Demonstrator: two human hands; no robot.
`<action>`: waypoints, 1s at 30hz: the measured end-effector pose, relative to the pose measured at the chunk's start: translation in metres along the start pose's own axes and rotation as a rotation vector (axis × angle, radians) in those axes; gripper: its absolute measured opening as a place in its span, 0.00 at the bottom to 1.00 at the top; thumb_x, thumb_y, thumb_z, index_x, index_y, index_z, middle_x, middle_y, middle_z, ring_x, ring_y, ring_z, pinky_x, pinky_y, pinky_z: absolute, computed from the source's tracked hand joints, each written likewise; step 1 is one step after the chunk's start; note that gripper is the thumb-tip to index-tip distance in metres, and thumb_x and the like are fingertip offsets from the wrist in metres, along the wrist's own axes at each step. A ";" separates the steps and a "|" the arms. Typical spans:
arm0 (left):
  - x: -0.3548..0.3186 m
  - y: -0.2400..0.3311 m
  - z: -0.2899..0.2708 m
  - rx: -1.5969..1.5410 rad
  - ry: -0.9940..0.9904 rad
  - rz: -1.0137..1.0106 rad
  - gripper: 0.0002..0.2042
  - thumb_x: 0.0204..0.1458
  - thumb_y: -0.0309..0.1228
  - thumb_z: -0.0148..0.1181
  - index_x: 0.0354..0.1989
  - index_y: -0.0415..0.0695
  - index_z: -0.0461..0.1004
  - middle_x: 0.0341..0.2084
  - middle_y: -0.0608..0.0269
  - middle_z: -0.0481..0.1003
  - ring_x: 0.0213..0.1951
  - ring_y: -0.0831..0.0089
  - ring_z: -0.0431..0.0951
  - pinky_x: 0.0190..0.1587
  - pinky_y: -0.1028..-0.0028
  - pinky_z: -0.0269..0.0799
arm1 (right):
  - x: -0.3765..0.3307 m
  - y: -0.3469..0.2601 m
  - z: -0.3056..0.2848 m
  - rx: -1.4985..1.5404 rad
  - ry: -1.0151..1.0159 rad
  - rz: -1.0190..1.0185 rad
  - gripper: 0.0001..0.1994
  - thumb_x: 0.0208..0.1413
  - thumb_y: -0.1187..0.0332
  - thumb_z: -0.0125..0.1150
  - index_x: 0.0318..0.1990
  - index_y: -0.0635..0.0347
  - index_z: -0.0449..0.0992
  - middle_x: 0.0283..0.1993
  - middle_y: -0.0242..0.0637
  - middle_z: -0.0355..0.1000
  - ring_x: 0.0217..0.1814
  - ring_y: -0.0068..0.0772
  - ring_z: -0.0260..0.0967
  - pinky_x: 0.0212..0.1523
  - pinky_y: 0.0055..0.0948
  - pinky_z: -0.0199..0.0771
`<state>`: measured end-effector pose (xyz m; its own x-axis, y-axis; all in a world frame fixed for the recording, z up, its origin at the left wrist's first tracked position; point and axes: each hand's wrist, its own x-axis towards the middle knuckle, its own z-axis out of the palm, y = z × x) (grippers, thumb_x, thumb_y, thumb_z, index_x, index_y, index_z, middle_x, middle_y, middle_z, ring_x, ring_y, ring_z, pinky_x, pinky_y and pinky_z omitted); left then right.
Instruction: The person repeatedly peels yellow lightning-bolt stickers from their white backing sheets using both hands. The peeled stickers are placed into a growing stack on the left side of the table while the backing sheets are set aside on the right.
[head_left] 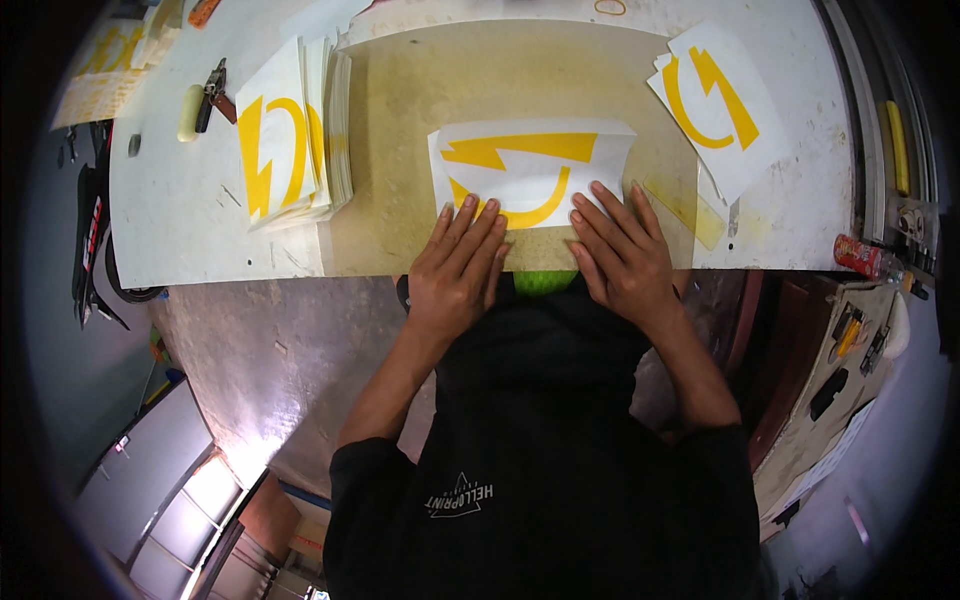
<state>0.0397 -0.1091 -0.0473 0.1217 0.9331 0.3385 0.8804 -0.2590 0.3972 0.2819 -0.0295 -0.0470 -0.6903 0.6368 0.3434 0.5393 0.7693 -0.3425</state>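
Note:
Near the front edge of the table lies a white sheet (525,178) with a yellow bolt-and-arc print. My left hand (458,262) rests flat with fingertips on its near left part, and its fingers are stretched out. On the near right part, my right hand (622,250) lies palm down, fingers extended and a little apart. Neither hand grips anything. To the left stands a thick stack of similar printed sheets (280,130), its top sheets slightly fanned. A smaller, uneven pile of printed sheets (715,110) lies at the right.
A tan translucent mat (400,85) covers the middle of the white table (200,235). At the left are a dark hand tool (212,95) and a pale yellow rounded object (188,112). A yellowish strip (690,213) lies right of my right hand. A red can (857,255) sits by the right corner.

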 end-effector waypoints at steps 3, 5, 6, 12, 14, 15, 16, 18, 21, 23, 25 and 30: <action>-0.001 -0.001 -0.001 -0.009 -0.008 -0.005 0.16 0.55 0.25 0.69 0.53 0.39 0.82 0.59 0.54 0.79 0.64 0.54 0.76 0.67 0.53 0.71 | 0.000 0.000 0.000 0.006 0.004 -0.001 0.17 0.59 0.69 0.69 0.54 0.63 0.81 0.65 0.39 0.75 0.73 0.45 0.67 0.75 0.58 0.60; 0.000 0.000 -0.002 -0.016 -0.016 -0.012 0.16 0.55 0.25 0.69 0.53 0.39 0.82 0.59 0.54 0.79 0.64 0.55 0.76 0.67 0.53 0.71 | 0.004 -0.004 0.000 0.004 0.017 0.015 0.16 0.58 0.70 0.69 0.52 0.64 0.81 0.64 0.41 0.76 0.73 0.45 0.68 0.75 0.59 0.61; 0.000 0.001 -0.002 -0.018 -0.017 -0.019 0.16 0.56 0.26 0.69 0.53 0.39 0.82 0.59 0.54 0.79 0.64 0.55 0.76 0.68 0.53 0.70 | 0.008 -0.010 0.001 -0.003 0.024 0.034 0.15 0.58 0.70 0.69 0.51 0.65 0.81 0.63 0.42 0.76 0.72 0.46 0.68 0.75 0.59 0.61; -0.005 -0.007 -0.010 0.016 -0.098 -0.018 0.19 0.58 0.31 0.68 0.57 0.44 0.81 0.63 0.60 0.76 0.69 0.55 0.71 0.73 0.47 0.59 | 0.002 0.000 0.003 0.114 0.064 0.041 0.13 0.57 0.72 0.69 0.48 0.67 0.80 0.60 0.45 0.77 0.68 0.47 0.72 0.74 0.59 0.63; -0.010 -0.015 -0.020 0.079 -0.148 -0.020 0.19 0.58 0.34 0.67 0.59 0.46 0.80 0.65 0.62 0.75 0.71 0.55 0.68 0.74 0.44 0.55 | 0.000 0.001 0.002 0.073 0.065 0.035 0.14 0.57 0.72 0.69 0.50 0.67 0.80 0.61 0.46 0.76 0.68 0.48 0.72 0.73 0.59 0.63; -0.012 -0.017 -0.022 0.084 -0.150 -0.032 0.20 0.59 0.34 0.67 0.59 0.47 0.80 0.66 0.63 0.74 0.71 0.55 0.67 0.75 0.43 0.53 | -0.001 -0.001 0.002 0.041 0.057 0.034 0.16 0.56 0.72 0.69 0.51 0.67 0.80 0.62 0.46 0.76 0.69 0.48 0.71 0.74 0.60 0.62; -0.014 -0.018 -0.024 0.090 -0.153 -0.044 0.20 0.59 0.35 0.66 0.60 0.48 0.80 0.66 0.64 0.74 0.72 0.54 0.66 0.75 0.43 0.52 | 0.000 -0.002 0.001 0.008 0.048 0.034 0.17 0.56 0.71 0.69 0.52 0.67 0.80 0.62 0.46 0.75 0.69 0.49 0.71 0.74 0.60 0.62; -0.014 -0.021 -0.025 0.100 -0.158 -0.048 0.20 0.59 0.35 0.66 0.60 0.49 0.80 0.67 0.65 0.73 0.73 0.54 0.65 0.75 0.41 0.50 | 0.017 -0.017 0.011 0.024 0.042 0.005 0.18 0.57 0.71 0.67 0.54 0.66 0.79 0.64 0.46 0.74 0.71 0.50 0.68 0.75 0.60 0.60; -0.012 -0.022 -0.022 0.107 -0.164 -0.033 0.20 0.59 0.35 0.66 0.61 0.50 0.79 0.67 0.66 0.73 0.72 0.53 0.65 0.76 0.40 0.48 | 0.035 -0.050 0.042 0.133 -0.033 -0.032 0.21 0.59 0.68 0.64 0.59 0.66 0.78 0.69 0.46 0.71 0.74 0.51 0.64 0.76 0.61 0.56; -0.014 -0.023 -0.022 0.118 -0.182 -0.044 0.21 0.59 0.35 0.66 0.62 0.50 0.79 0.67 0.67 0.73 0.73 0.53 0.65 0.76 0.39 0.46 | 0.034 -0.050 0.042 0.140 -0.056 -0.013 0.20 0.61 0.68 0.63 0.60 0.65 0.77 0.70 0.44 0.70 0.75 0.50 0.63 0.77 0.61 0.55; -0.016 -0.019 -0.025 0.109 -0.182 -0.070 0.19 0.61 0.34 0.63 0.62 0.50 0.79 0.68 0.66 0.72 0.73 0.52 0.63 0.76 0.39 0.45 | 0.018 -0.029 0.025 0.131 -0.084 0.012 0.20 0.62 0.69 0.63 0.61 0.64 0.77 0.71 0.42 0.70 0.77 0.50 0.61 0.77 0.62 0.52; -0.016 -0.019 -0.027 0.104 -0.187 -0.076 0.21 0.61 0.34 0.62 0.63 0.50 0.78 0.69 0.68 0.72 0.74 0.52 0.62 0.76 0.39 0.42 | -0.014 0.012 -0.009 -0.065 -0.030 0.113 0.20 0.62 0.65 0.66 0.59 0.61 0.79 0.69 0.40 0.72 0.77 0.49 0.62 0.76 0.67 0.52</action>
<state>0.0087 -0.1258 -0.0368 0.1277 0.9815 0.1429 0.9315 -0.1681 0.3225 0.3027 -0.0286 -0.0477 -0.6371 0.7185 0.2791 0.6438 0.6951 -0.3199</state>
